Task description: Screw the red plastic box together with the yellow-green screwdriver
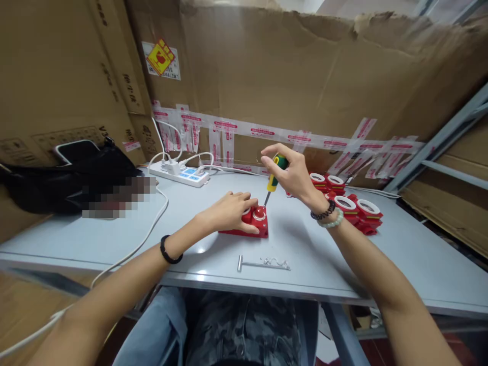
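My left hand lies curled over a red plastic part with white and metal rings, pressing it to the grey table. My right hand grips the green and yellow handle of a screwdriver, held nearly upright. Its tip meets the right end of the red part. A metal T-shaped tool with a small spring or wire lies on the table in front of the part.
Several more red parts with white rings stand at the right rear. A white power strip with plugs and cables sits at the back left, beside a black bag. Cardboard walls surround the table.
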`<state>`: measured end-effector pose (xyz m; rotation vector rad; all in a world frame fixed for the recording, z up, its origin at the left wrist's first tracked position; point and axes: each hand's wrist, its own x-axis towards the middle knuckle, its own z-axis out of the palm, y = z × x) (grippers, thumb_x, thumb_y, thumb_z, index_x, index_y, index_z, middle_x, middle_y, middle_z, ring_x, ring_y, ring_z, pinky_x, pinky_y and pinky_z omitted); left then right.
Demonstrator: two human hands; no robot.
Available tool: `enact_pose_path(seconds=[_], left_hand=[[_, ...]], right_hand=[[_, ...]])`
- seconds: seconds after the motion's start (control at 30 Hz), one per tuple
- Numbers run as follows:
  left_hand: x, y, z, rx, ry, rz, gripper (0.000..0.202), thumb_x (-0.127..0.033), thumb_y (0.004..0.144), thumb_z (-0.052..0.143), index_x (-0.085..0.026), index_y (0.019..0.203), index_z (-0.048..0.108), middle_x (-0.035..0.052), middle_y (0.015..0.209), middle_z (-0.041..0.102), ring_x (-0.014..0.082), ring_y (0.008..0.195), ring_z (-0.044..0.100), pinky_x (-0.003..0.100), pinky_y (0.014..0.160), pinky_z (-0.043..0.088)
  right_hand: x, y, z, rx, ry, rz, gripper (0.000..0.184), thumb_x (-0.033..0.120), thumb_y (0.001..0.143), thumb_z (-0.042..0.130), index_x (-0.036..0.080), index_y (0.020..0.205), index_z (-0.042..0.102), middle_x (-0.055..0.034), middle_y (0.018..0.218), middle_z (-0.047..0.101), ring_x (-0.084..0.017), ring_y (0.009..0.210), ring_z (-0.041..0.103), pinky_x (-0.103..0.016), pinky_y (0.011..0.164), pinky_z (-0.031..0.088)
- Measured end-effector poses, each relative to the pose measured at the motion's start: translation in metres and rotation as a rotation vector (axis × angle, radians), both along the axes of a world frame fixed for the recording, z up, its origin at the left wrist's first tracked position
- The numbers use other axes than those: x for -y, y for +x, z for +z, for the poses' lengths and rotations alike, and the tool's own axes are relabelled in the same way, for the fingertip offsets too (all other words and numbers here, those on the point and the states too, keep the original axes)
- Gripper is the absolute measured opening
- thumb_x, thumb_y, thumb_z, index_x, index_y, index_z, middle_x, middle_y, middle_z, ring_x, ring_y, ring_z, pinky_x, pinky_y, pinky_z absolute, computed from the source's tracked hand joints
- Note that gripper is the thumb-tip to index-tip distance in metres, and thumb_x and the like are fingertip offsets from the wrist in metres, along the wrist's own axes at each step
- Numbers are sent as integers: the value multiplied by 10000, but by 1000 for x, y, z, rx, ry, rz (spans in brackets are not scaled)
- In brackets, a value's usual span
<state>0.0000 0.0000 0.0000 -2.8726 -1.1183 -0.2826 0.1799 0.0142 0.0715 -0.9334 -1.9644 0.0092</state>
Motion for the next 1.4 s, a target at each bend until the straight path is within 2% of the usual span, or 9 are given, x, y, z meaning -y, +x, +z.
enact_pose_path(seconds=[0.13, 0.33, 0.47, 0.57, 0.77, 0.93, 1.13, 1.3, 1.4], left_hand=[[0, 0, 1, -2, 2, -7, 577, -694, 763, 526, -198, 1059, 535, 55, 978, 562, 227, 851, 565, 330, 751, 367], [0, 0, 1, -16, -1, -1, 574, -695, 765, 523, -198, 1052, 531, 48, 956, 555, 216, 825, 559, 322, 743, 364], [0, 0, 1, -17, 5, -2, 572, -693, 765, 524, -198, 1051, 534, 50, 959, 555, 215, 826, 559, 327, 749, 368], [0, 0, 1, -14, 3, 3, 574, -694, 759, 531, -198, 1047, 537, 48, 954, 555, 215, 817, 560, 329, 742, 369], [0, 0, 1, -14, 2, -1, 573, -696, 763, 520, -196, 1040, 535, 49, 947, 554, 219, 831, 559, 327, 743, 366], [-1, 0, 0, -20, 8, 2, 564, -694, 762, 525, -200, 1033, 531, 52, 962, 558, 216, 833, 562, 321, 744, 364], [-1, 0, 0, -23, 12, 0, 572, -703, 763, 515, -201, 1036, 527, 50, 953, 557, 215, 825, 562, 317, 741, 361], [-1, 0, 0, -18, 12, 0, 554, -688, 765, 528, -200, 1027, 527, 52, 952, 557, 217, 832, 563, 318, 745, 364], [-1, 0, 0, -22, 20, 3, 559, -692, 765, 522, -197, 1026, 526, 49, 943, 556, 219, 826, 562, 324, 742, 365]], right_hand=[[3, 1, 7, 142, -29, -87, 227, 366, 819, 555, 197, 961, 606, 39, 618, 545, -110, 548, 438, -250, 577, 331], [13, 8, 27, 344, -219, 73, 276, 225, 827, 464, 201, 1090, 546, -18, 858, 641, -132, 675, 524, -263, 643, 380], [12, -1, 25, 398, -56, -284, 290, 463, 832, 525, 180, 816, 587, -45, 718, 612, -163, 620, 506, -277, 588, 332], [9, -4, 20, 428, -12, -486, 414, 575, 827, 475, 177, 838, 585, -59, 656, 594, -195, 600, 508, -286, 560, 294], [9, 2, 18, 353, -108, -114, 260, 351, 882, 420, 211, 1047, 565, -16, 794, 646, -152, 647, 541, -257, 594, 329], [11, -1, 14, 331, 26, -427, 397, 567, 836, 453, 198, 805, 598, -15, 611, 570, -167, 579, 488, -276, 560, 278], [10, 3, 15, 299, -111, -66, 230, 328, 838, 483, 200, 1002, 581, -15, 823, 638, -143, 669, 533, -255, 613, 355], [13, -2, 15, 341, -30, -332, 337, 520, 826, 496, 203, 890, 592, -17, 656, 589, -169, 597, 498, -280, 579, 317], [15, -3, 17, 368, -64, -250, 266, 417, 827, 513, 218, 995, 565, -21, 769, 626, -166, 638, 516, -271, 585, 321]])
